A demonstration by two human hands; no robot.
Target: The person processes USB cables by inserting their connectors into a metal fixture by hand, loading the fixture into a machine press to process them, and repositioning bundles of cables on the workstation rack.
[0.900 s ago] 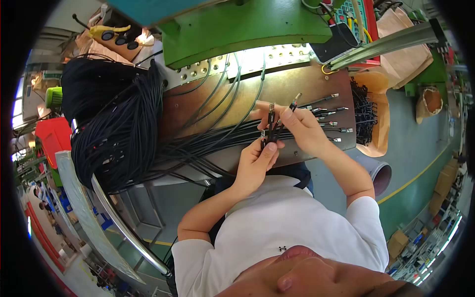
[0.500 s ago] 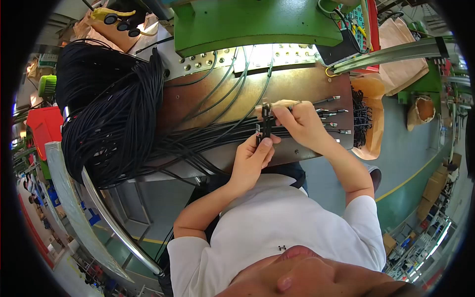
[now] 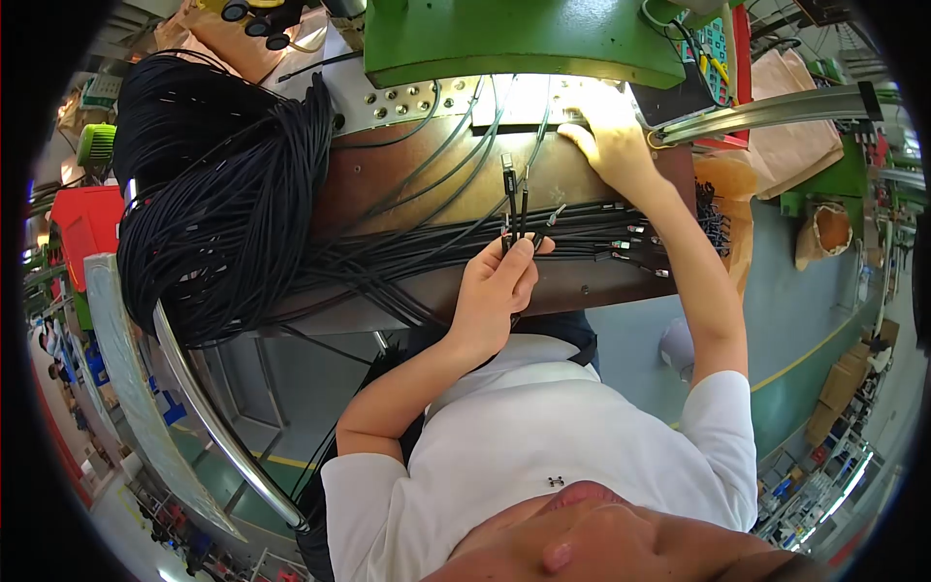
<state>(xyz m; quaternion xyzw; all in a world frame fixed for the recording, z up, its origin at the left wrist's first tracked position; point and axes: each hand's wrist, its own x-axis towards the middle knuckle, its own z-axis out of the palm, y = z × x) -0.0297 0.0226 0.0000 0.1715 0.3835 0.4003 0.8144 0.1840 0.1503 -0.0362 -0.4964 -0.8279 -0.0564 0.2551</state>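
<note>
My left hand (image 3: 496,293) is closed around a few black cables (image 3: 524,209), pinched between thumb and fingers above the table's front part. Their ends with connectors stick up out of the grip, one with a pale metal tip (image 3: 507,163). My right hand (image 3: 616,145) reaches under the green machine (image 3: 524,44) onto the brightly lit plate (image 3: 543,102). Its thumb stands apart from the fingers, which glare partly washes out; nothing shows in it. Behind the left hand, more black cables with metal plug ends (image 3: 621,244) lie across the brown tabletop (image 3: 407,175).
A large bundle of black cable (image 3: 213,194) hangs over the table's left side by a metal rail (image 3: 223,436). On the right are a paper-lined box of black parts (image 3: 716,218) and a metal arm (image 3: 766,114). Studs (image 3: 402,100) dot the back plate.
My right hand has left the cable ends beside my left hand and moved up and back onto the lit plate. The left hand still holds its cables, whose ends now fan apart.
</note>
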